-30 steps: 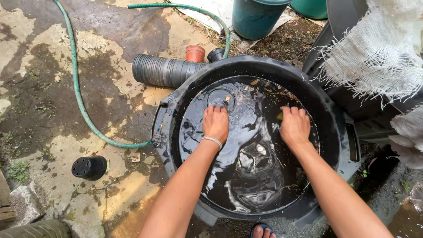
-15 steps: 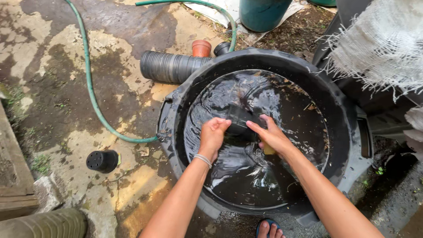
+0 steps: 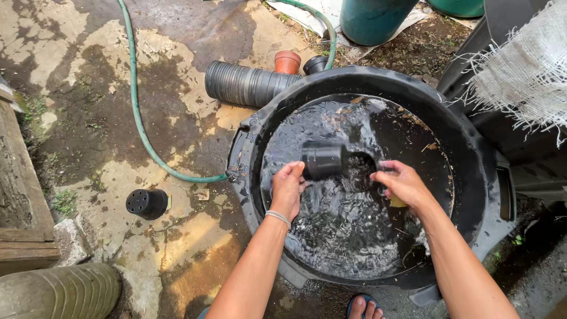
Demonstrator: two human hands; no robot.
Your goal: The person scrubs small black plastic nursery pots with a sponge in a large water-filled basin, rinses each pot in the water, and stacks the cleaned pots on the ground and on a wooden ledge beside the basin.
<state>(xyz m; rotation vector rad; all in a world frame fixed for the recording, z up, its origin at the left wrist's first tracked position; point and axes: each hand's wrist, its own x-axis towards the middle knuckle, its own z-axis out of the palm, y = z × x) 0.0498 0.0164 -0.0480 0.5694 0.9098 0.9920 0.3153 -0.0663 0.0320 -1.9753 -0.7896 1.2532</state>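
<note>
Black pot (image 3: 323, 160) is lying sideways over the tub (image 3: 472, 147), its axis running hand to hand; left hand (image 3: 287, 190) is gripping its base, right hand (image 3: 401, 184) its mouth.

No packages, labels, signs, screens visible (only pots, hose, tub).

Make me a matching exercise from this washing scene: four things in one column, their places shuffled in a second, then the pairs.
Things:
1. small black plastic pot
2. green garden hose
3. terracotta-coloured pot
4. stack of black ribbed pots

Places:
A. lying on its side beside the big black tub
B. winding across the wet concrete
C. over the water, between left hand and right hand
D. just behind the stack

Pairs: 1-C, 2-B, 3-D, 4-A
</note>
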